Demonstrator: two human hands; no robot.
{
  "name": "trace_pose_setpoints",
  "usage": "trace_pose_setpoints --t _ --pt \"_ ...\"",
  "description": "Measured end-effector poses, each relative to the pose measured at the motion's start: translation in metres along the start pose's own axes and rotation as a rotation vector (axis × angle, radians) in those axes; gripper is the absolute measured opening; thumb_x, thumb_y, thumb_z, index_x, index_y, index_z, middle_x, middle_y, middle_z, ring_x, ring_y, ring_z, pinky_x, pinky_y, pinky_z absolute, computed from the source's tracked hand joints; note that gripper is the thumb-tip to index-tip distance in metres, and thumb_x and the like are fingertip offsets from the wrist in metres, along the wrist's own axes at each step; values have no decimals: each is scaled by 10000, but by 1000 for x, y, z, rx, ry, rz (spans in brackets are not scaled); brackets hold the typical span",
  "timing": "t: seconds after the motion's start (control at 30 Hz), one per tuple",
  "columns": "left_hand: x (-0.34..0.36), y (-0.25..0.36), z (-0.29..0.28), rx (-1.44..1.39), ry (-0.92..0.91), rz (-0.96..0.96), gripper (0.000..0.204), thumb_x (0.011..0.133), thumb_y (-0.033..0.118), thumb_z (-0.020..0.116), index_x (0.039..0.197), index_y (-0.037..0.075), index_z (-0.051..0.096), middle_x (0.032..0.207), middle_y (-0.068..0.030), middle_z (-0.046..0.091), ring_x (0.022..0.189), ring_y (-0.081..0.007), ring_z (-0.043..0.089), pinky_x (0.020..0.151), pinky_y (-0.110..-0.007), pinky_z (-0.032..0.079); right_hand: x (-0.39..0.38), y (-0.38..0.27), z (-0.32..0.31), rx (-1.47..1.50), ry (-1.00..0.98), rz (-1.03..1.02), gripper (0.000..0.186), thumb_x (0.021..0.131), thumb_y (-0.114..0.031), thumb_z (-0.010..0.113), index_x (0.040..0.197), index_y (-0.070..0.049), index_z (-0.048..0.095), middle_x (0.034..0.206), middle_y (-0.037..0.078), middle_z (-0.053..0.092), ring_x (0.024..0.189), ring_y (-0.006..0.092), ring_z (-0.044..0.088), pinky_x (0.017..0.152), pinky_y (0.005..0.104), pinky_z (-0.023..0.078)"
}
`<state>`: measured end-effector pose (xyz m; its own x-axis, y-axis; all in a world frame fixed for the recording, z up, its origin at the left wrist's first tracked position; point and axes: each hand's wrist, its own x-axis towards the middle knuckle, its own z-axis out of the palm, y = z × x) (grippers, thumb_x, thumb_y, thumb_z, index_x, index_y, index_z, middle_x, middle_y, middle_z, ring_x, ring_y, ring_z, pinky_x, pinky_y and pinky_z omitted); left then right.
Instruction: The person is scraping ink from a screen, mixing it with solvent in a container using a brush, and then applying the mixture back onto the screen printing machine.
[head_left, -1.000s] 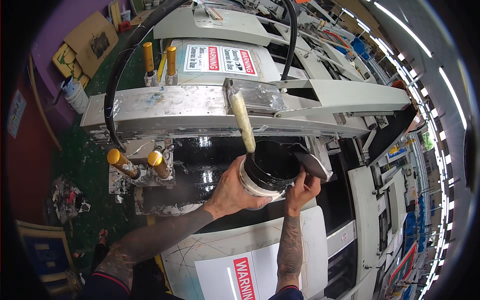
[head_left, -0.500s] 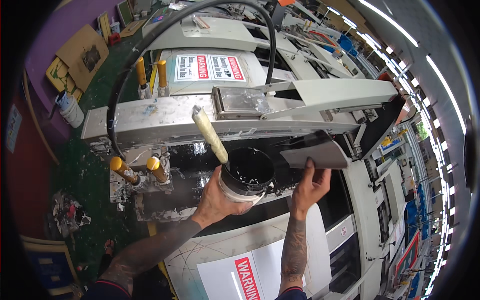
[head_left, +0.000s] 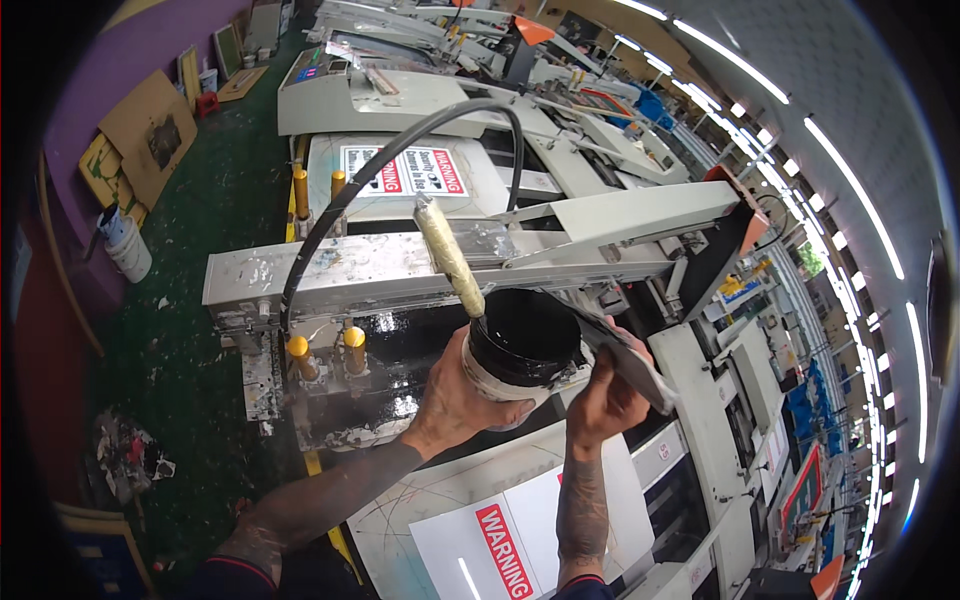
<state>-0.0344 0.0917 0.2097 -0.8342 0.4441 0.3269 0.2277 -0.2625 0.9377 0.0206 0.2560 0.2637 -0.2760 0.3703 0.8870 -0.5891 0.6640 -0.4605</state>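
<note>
My left hand is wrapped round a white tub smeared with black ink, its mouth tilted so the dark inside shows. A stick with a yellowish wrapped handle pokes up from the tub's left side. In my right hand, a flat grey scraper is pinched between thumb and fingers. Its far end lies at the tub's right rim; whether it touches the rim I cannot tell. Below the tub is a screen-printing bed with wet black ink.
A grey machine beam crosses behind the tub, with a black hose arching over it. Two yellow-capped posts stand at left. Nearer lies a white sheet with a red printed band. A stained bucket sits on the green floor.
The scraper has swung from over the ink bed to the tub's right rim and is now steeper. The tub has shifted slightly right in view as the head view moved.
</note>
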Motion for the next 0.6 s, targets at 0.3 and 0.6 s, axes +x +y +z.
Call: trace_pose_setpoints --t 0.3,0.6 --pt "-40 67 -32 -80 -129 119 1010 653 309 978 1432 -25 428 1277 -166 659 1185 -264 676 1039 -388 540 -2 -41 -34 -471 -242 -10 240 940 111 613 1168 64 669 1078 139 727 1045 228 727 910 309 546" --pt "-99 105 -121 14 -122 194 985 625 297 979 1395 -8 447 1224 -150 668 1142 -263 689 1000 -386 565 -5 -147 10 -230 -20 114 306 1015 21 647 1318 64 624 1142 102 708 1060 151 656 951 307 529"
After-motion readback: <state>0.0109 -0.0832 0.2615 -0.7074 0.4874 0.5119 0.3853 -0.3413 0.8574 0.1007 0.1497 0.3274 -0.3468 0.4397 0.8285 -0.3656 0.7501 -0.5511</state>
